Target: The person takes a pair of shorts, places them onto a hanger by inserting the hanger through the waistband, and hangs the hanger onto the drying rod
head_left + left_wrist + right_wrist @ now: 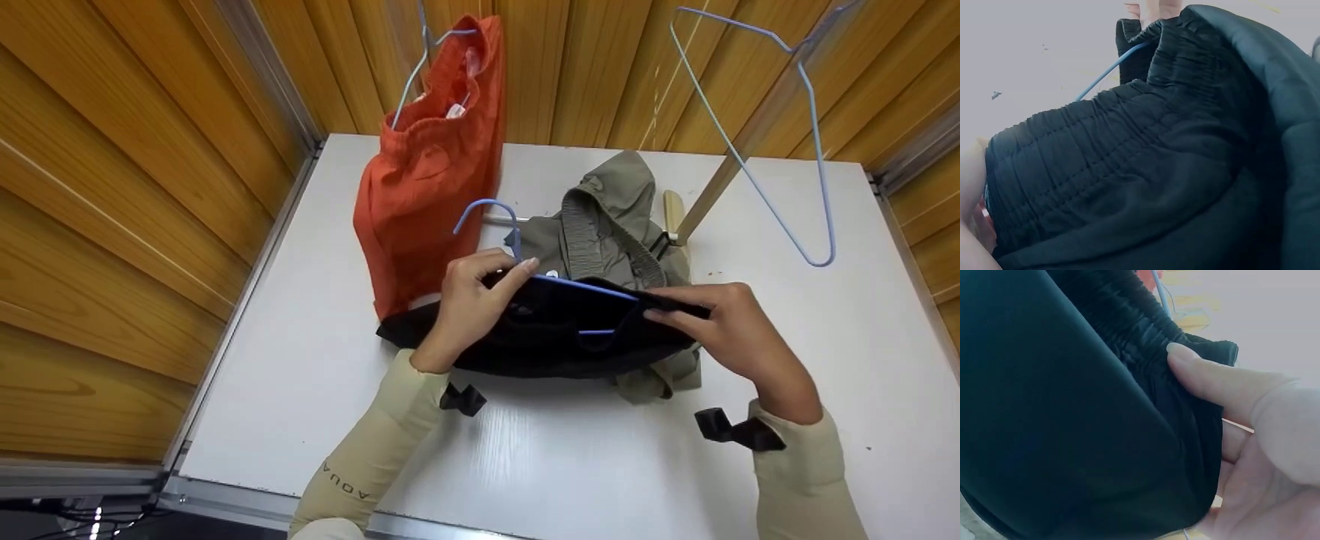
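Note:
A pair of black pants (pixel 540 349) with a gathered elastic waistband (pixel 1078 143) stretches between both hands; the leg length cannot be told. A blue wire hanger (pixel 585 286) lies partly inside the waist opening, its hook standing out above. My left hand (pixel 480 296) grips the hanger just below the hook, thumb on top, its fingers partly hidden. At the right end of the waistband, my right hand (pixel 724 322) pinches the cloth, with the thumb (pixel 1202 377) on the near side. One bar of the hanger shows through the opening.
Orange pants (pixel 431 187) hang on another hanger at the back left. Olive pants (pixel 600 225) lie crumpled behind the black ones. An empty blue hanger (pixel 829 172) hangs at right beside a slanted post (pixel 720 180). Wood-look panels (pixel 592 67) border the white table (pixel 277 375).

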A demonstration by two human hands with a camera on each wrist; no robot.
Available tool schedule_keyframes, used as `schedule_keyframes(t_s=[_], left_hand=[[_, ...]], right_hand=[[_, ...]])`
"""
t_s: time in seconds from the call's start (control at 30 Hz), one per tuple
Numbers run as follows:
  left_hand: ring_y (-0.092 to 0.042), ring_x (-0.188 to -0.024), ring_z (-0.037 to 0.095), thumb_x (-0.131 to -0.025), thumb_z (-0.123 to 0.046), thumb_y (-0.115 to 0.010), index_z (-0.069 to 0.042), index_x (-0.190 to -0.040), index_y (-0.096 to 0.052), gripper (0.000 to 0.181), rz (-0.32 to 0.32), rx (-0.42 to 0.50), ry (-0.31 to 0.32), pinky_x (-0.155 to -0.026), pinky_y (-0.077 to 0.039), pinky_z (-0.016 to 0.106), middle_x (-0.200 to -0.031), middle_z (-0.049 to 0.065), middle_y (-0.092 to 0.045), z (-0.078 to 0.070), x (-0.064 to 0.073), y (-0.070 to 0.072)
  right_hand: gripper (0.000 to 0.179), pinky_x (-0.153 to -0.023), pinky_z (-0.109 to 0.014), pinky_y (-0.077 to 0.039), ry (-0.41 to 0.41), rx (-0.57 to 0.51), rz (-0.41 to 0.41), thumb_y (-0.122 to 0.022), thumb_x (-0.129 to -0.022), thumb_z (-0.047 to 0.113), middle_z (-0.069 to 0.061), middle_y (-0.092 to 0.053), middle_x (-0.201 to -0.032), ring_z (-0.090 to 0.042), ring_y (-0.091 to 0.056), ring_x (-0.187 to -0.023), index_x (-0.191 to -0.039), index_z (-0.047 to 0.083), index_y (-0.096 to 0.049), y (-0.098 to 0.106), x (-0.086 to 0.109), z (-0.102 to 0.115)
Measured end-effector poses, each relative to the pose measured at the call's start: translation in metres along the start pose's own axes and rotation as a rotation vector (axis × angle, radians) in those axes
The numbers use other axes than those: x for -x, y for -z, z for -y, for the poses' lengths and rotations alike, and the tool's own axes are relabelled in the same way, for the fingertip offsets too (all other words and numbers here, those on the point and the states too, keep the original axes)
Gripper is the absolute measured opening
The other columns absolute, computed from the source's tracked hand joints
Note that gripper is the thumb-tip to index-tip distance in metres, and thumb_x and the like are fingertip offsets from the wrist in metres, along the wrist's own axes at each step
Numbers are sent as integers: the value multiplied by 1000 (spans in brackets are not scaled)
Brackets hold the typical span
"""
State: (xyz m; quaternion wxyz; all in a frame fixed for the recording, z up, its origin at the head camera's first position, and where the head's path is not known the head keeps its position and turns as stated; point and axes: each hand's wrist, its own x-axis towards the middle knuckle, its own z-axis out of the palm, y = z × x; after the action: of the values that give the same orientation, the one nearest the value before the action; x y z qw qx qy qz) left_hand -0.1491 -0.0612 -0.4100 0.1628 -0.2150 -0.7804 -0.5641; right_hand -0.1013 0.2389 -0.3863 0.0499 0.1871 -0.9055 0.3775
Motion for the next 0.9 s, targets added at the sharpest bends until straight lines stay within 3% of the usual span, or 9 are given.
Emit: schedule_keyframes(t_s=[0.17, 0.33, 0.53, 0.9], left_hand=[[-49, -63, 7, -89, -29, -69, -8, -67, -69, 31, 5, -19, -6, -61, -38, 21, -62, 1, -56, 0, 1, -2], [-48, -63, 7, -90, -26, -70, -9, -68, -69, 28, 3, 6, 1, -61, -37, 21, -62, 1, -57, 1, 1, -2], [-47, -64, 8, -90, -26, -70, -9, -70, -68, 26, 43, 46, 8, -62, -35, 21, -64, 0, -56, 2, 0, 0], [-59, -72, 8, -89, -28, -70, -13, -84, -77, 17, 75, 29, 18, -69, -46, 22, -76, -2, -71, 6, 1, 8]], right_hand=[[22, -77, -2, -43, 23, 40, -2, -73, -83, 6, -10, -75, -99, 8, -61, -93, -106, 6, -75, -8, -4, 4], [20, -77, -3, -43, 37, 22, -43, -74, -82, 4, -7, -75, -97, 9, -61, -90, -101, 8, -76, -13, -6, 3], [21, -76, -5, -44, 62, -9, -95, -75, -81, 1, -4, -76, -93, 7, -63, -86, -99, 12, -77, -12, -5, 3], [21, -74, -5, -44, 93, 1, -204, -76, -77, -5, -7, -75, -89, 10, -62, -84, -94, 7, -77, -4, -2, 1]])
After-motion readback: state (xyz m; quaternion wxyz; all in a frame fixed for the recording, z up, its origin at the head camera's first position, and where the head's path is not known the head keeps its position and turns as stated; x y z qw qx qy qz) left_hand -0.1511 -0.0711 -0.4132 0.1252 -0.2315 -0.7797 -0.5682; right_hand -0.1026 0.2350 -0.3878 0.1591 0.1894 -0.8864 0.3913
